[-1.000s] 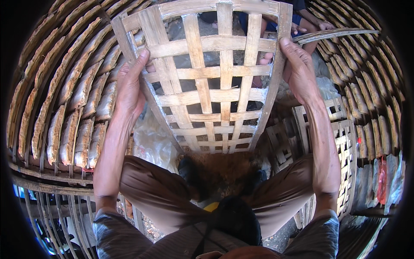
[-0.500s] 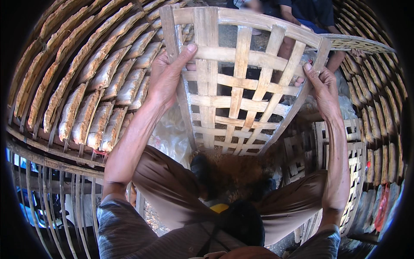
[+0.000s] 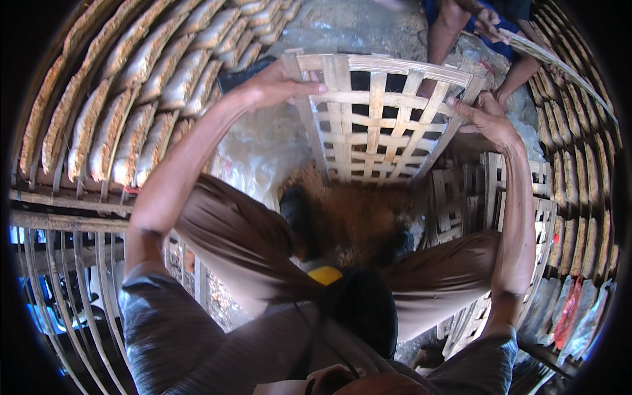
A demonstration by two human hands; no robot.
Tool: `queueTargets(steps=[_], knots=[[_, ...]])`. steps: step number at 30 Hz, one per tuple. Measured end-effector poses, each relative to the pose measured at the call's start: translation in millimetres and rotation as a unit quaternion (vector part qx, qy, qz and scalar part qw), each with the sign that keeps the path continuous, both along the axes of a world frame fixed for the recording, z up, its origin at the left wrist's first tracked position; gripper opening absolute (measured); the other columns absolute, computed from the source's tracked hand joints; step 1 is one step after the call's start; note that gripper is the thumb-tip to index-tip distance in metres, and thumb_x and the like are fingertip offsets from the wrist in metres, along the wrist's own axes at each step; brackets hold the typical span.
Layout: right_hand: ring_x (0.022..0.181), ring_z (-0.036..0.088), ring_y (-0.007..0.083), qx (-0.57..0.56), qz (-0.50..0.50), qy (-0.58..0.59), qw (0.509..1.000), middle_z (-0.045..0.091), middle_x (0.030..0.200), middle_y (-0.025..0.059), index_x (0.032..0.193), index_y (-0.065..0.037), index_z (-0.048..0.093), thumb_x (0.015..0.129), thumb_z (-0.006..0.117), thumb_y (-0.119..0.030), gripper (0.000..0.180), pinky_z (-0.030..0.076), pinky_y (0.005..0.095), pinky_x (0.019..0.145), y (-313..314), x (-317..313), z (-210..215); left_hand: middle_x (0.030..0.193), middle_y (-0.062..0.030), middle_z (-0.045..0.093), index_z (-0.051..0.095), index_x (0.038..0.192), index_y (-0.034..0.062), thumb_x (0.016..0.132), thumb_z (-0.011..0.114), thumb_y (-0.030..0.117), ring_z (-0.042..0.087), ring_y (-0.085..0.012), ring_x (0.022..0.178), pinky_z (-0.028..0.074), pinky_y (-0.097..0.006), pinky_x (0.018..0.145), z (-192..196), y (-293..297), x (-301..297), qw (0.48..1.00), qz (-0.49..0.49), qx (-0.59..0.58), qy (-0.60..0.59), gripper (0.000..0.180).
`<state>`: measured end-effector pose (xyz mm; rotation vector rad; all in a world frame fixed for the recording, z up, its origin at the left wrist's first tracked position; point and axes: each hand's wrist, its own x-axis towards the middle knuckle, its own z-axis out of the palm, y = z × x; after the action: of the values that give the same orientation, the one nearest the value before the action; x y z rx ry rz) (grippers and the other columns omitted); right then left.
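Observation:
Between my two hands stands a woven bamboo rack (image 3: 376, 108), an open lattice of flat pale strips inside a wooden frame. My left hand (image 3: 280, 85) grips its upper left side, thumb laid over the front and the other fingers behind. At the upper right side my right hand (image 3: 488, 117) is closed round the frame, thumb in front. The rack is upright and tilted, its lower edge close to the brown, crumb-strewn floor (image 3: 342, 217) in front of my feet. The fingers behind the frame are mostly hidden.
Stacked slabs with rough brown edges (image 3: 131, 145) line shelves at the left; similar rows (image 3: 576, 171) rise at the right. More lattice racks (image 3: 536, 227) lean beside my right leg. Clear plastic sheeting (image 3: 253, 148) lies left of the rack. Another person's hand (image 3: 488, 25) holds a thin panel (image 3: 553, 62) at the far right.
The rack has moved away from me and lower, with both hands still on it. The other person's panel has swung to a steeper angle. My view has shifted somewhat.

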<state>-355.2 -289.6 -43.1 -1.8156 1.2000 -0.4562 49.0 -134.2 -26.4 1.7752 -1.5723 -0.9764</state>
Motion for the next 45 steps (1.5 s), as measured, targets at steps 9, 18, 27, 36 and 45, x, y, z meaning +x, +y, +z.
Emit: queueTargets(steps=[9, 18, 27, 36, 45], knots=[[0.106, 0.07, 0.0205, -0.003, 0.051, 0.026, 0.998, 0.073, 0.112, 0.0127, 0.123, 0.004, 0.066, 0.088, 0.079, -0.056, 0.071, 0.059, 0.037, 0.088, 2, 5, 8, 0.083, -0.0068, 0.075, 0.075, 0.109, 0.0036, 0.099, 0.065, 0.033, 0.068, -0.0129, 0.072, 0.056, -0.03, 0.066, 35, -13, -9, 0.972, -0.078, -0.18, -0.126, 0.033], [0.116, 0.066, 0.0258, -0.023, 0.009, -0.028, 0.999, 0.074, 0.109, 0.0114, 0.13, 0.0, 0.065, 0.093, 0.068, -0.062, 0.072, 0.054, 0.0482, 0.104, 15, 18, 33, 0.09, -0.0229, 0.075, 0.076, 0.108, 0.001, 0.088, 0.074, 0.023, 0.074, -0.0331, 0.082, 0.059, -0.046, 0.081, 56, -16, -80, 0.922, -0.119, -0.199, -0.31, 0.03], [0.108, 0.067, 0.0158, -0.041, 0.005, -0.003, 0.999, 0.075, 0.108, 0.0074, 0.128, -0.002, 0.068, 0.093, 0.071, -0.059, 0.067, 0.053, 0.0356, 0.095, 8, 10, 20, 0.102, -0.0224, 0.076, 0.076, 0.112, -0.0017, 0.093, 0.072, 0.012, 0.074, -0.028, 0.094, 0.059, -0.041, 0.087, 88, -15, -101, 0.984, -0.088, -0.027, -0.154, 0.023], [0.111, 0.069, 0.0182, -0.038, 0.023, -0.005, 0.999, 0.075, 0.107, 0.0089, 0.127, 0.0, 0.067, 0.091, 0.075, -0.057, 0.068, 0.057, 0.0373, 0.098, 2, 3, 17, 0.107, -0.021, 0.075, 0.072, 0.115, -0.0037, 0.091, 0.074, 0.004, 0.072, -0.0268, 0.093, 0.061, -0.039, 0.087, 90, -18, -94, 0.978, -0.124, 0.011, -0.168, 0.025], [0.102, 0.07, 0.0151, -0.072, 0.039, 0.027, 0.996, 0.074, 0.107, 0.0093, 0.123, 0.003, 0.067, 0.09, 0.079, -0.046, 0.06, 0.06, 0.0316, 0.089, -17, -2, 0, 0.104, -0.0188, 0.073, 0.071, 0.109, -0.0067, 0.092, 0.071, 0.003, 0.066, -0.0154, 0.075, 0.056, -0.026, 0.056, 86, -10, -94, 0.97, -0.113, 0.034, -0.214, 0.02]])
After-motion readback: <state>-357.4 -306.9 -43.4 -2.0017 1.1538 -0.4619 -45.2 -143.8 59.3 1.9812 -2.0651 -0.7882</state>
